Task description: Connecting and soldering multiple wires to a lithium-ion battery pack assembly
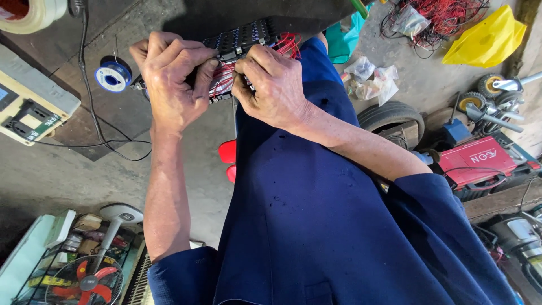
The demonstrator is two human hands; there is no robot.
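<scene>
Under your left hand [169, 79] and right hand [271, 85] the pack [240, 36] looks like matt black plastic, a grid of small cells. The wires [288, 42] on it have smooth red plastic sleeves with a faint shine. Your jacket [316, 214] is matt navy cloth, finely woven, flecked with pale dust. The spool [113, 74] is glossy blue plastic wound with bright metal wire. The floor [51, 169] is rough grey concrete, stained. The bag [488, 39] is thin, crinkled yellow plastic with a sheen. The red box [480, 161] has a painted, semi-gloss shell. The tyre [389, 116] is dull black rubber.
</scene>
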